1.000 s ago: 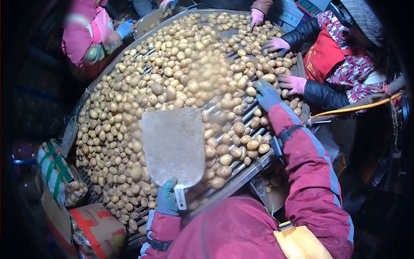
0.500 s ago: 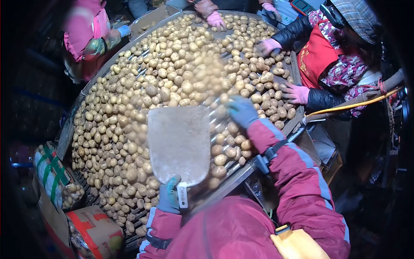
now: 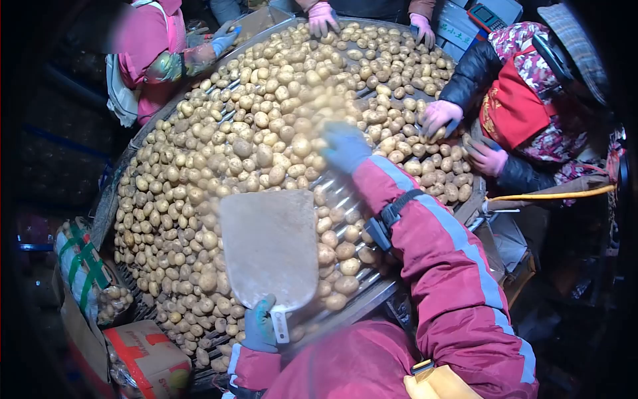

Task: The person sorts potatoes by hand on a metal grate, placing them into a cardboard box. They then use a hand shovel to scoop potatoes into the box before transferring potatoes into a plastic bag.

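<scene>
My left hand [image 3: 260,326], in a grey-blue glove, is closed round the short white handle of a flat paddle-shaped board [image 3: 269,246]. The board's pale, dirty face is turned up, over the near part of a large heap of potatoes [image 3: 173,193]. My right hand [image 3: 345,147], also gloved, reaches forward past the board. Its slightly blurred fingers are stretched out over potatoes in the middle of the heap, apparently touching them. Bare metal rollers [image 3: 342,193] show between my right sleeve and the board.
A co-worker's pink-gloved hands [image 3: 442,118] are among potatoes on the right. Other workers' gloved hands [image 3: 323,18] are at the far rim. An open carton [image 3: 143,356] with red tape stands at lower left. A yellow cable [image 3: 551,195] runs along a bar at right.
My right hand has moved forward and left over the heap, baring more rollers behind it. The board, still in my left hand, sits lower in view. The co-worker's hands on the right have shifted.
</scene>
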Demonstrator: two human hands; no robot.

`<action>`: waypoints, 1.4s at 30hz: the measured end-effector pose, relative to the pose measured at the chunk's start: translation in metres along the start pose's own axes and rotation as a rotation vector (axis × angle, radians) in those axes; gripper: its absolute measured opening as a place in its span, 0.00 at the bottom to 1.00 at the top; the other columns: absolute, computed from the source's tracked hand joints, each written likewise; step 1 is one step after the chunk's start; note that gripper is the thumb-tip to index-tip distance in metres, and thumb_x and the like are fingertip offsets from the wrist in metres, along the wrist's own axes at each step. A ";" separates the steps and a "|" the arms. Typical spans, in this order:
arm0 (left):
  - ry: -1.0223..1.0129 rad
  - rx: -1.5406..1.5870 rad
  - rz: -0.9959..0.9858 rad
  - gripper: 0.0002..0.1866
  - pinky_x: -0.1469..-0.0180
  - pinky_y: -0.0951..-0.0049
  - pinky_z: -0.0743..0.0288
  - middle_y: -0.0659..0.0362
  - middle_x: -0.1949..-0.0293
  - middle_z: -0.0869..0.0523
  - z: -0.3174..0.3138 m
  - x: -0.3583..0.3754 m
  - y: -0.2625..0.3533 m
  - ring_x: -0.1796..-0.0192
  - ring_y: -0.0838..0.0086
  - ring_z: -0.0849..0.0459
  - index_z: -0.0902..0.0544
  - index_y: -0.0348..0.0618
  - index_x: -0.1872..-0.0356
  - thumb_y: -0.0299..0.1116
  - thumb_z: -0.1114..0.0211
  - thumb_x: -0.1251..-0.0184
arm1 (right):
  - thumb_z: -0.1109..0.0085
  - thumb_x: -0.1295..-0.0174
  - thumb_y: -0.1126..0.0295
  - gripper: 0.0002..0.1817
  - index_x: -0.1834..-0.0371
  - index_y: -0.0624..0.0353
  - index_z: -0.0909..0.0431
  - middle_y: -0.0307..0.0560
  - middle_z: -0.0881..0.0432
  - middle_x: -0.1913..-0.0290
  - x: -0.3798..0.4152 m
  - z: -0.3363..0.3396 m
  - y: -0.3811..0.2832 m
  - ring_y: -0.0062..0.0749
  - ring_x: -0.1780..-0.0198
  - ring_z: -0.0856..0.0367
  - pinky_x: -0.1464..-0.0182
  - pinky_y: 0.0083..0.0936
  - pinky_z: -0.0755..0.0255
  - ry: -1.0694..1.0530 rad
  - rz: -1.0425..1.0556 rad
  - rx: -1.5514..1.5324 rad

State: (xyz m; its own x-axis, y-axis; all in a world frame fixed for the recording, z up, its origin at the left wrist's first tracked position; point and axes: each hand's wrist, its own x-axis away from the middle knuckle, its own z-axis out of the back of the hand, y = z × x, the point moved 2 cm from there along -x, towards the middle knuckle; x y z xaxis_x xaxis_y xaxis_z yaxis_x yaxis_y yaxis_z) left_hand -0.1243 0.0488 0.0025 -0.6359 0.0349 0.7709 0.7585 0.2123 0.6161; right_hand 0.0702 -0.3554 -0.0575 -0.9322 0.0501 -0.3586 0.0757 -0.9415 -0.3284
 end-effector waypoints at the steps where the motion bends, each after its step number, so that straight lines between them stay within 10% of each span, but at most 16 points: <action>1: 0.005 -0.008 0.000 0.17 0.56 0.61 0.12 0.51 0.53 0.14 0.001 -0.002 0.000 0.57 0.62 0.11 0.21 0.33 0.45 0.32 0.37 0.31 | 0.39 0.38 0.60 0.18 0.45 0.50 0.18 0.45 0.19 0.45 -0.002 0.000 0.004 0.44 0.42 0.22 0.38 0.41 0.29 -0.025 -0.027 -0.007; 10: -0.065 -0.060 0.052 0.13 0.57 0.67 0.13 0.55 0.57 0.13 -0.009 -0.005 0.013 0.58 0.67 0.12 0.18 0.35 0.50 0.33 0.38 0.29 | 0.37 0.42 0.68 0.24 0.39 0.47 0.20 0.49 0.21 0.37 0.098 0.040 0.098 0.49 0.36 0.24 0.31 0.39 0.32 -0.142 -0.170 0.036; 14: -0.063 -0.053 0.083 0.17 0.62 0.63 0.14 0.52 0.58 0.13 -0.018 -0.007 0.017 0.62 0.64 0.12 0.17 0.34 0.49 0.37 0.35 0.31 | 0.39 0.41 0.67 0.13 0.54 0.51 0.15 0.49 0.19 0.42 0.132 0.068 0.086 0.51 0.42 0.22 0.39 0.43 0.27 -0.118 -0.024 0.011; 17: -0.028 -0.071 0.173 0.20 0.65 0.59 0.14 0.51 0.57 0.13 -0.024 -0.001 0.026 0.63 0.61 0.12 0.19 0.38 0.45 0.40 0.34 0.32 | 0.39 0.43 0.65 0.12 0.58 0.55 0.14 0.48 0.17 0.44 0.115 0.072 0.060 0.48 0.43 0.21 0.39 0.40 0.28 -0.144 -0.395 -0.041; 26: -0.023 -0.032 0.082 0.13 0.61 0.68 0.12 0.55 0.58 0.13 -0.006 -0.011 0.019 0.62 0.68 0.12 0.18 0.36 0.50 0.33 0.37 0.29 | 0.39 0.44 0.62 0.15 0.56 0.54 0.14 0.47 0.17 0.48 0.064 0.030 -0.005 0.47 0.42 0.23 0.37 0.38 0.31 0.080 -0.060 -0.056; 33: -0.052 -0.016 0.034 0.13 0.62 0.69 0.13 0.55 0.60 0.13 0.010 -0.011 0.019 0.64 0.69 0.12 0.17 0.36 0.51 0.34 0.37 0.29 | 0.34 0.47 0.68 0.12 0.59 0.55 0.14 0.46 0.16 0.50 0.108 0.064 0.086 0.44 0.45 0.19 0.40 0.36 0.27 -0.130 -0.176 0.086; 42: -0.021 -0.080 0.005 0.14 0.64 0.66 0.14 0.54 0.62 0.12 0.039 -0.021 -0.003 0.65 0.66 0.11 0.16 0.34 0.53 0.35 0.36 0.30 | 0.36 0.40 0.63 0.18 0.48 0.55 0.19 0.54 0.17 0.46 0.012 0.020 -0.007 0.53 0.44 0.21 0.41 0.42 0.26 -0.079 -0.207 -0.116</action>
State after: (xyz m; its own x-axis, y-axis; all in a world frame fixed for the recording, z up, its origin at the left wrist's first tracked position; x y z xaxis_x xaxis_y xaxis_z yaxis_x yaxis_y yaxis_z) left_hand -0.1186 0.0855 -0.0220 -0.6341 0.0567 0.7712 0.7703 0.1334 0.6236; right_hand 0.0511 -0.3549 -0.0424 -0.9564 0.2074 -0.2056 -0.0836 -0.8689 -0.4878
